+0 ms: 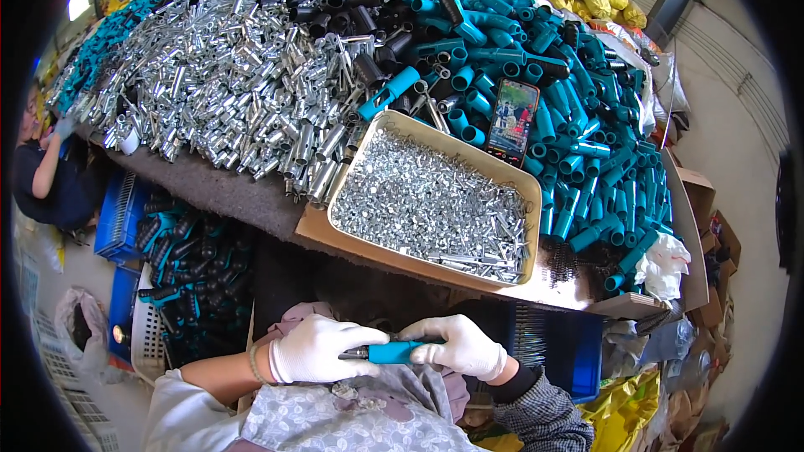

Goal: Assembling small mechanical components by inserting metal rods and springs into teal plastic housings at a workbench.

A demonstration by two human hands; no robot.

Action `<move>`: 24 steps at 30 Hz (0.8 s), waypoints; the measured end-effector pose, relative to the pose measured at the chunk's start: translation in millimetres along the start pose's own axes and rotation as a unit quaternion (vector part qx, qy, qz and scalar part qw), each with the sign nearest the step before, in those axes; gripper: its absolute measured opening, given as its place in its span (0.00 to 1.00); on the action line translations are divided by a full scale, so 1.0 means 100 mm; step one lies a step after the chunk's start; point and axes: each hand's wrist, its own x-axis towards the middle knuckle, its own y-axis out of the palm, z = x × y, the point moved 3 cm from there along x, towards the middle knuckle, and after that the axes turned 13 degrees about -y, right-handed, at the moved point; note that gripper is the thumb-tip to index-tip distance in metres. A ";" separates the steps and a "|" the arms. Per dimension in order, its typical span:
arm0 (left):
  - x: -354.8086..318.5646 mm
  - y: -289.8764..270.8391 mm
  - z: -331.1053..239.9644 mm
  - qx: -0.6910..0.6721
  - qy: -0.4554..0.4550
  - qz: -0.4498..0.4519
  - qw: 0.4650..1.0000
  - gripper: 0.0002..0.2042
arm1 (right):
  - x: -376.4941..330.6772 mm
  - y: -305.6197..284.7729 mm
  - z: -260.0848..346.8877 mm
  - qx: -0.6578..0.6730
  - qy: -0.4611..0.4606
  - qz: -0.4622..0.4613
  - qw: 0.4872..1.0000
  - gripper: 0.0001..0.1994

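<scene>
Both my hands wear white gloves and meet low in front of me, above my patterned apron. My right hand (462,346) is closed round one end of a teal plastic sleeve (392,353). At the sleeve's other end, my left hand (322,351) pinches a metal piece (357,352), which lines up with the sleeve. How far the metal goes inside is hidden. Just beyond my hands, on the bench edge, stands a cream tray (536,226) full of small metal parts.
Metal tubes (251,75) heap up behind and left of the tray, teal sleeves (578,159) to the right. A phone (512,121) leans against the sleeves. Below left is a white crate (149,326) beside teal-and-black pieces (201,276). Another person (50,172) sits far left.
</scene>
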 end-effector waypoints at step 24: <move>0.26 0.29 -0.01 0.034 0.036 -0.042 0.998 0.22 | 0.22 -0.24 0.48 -0.242 -0.183 -0.030 0.952 0.13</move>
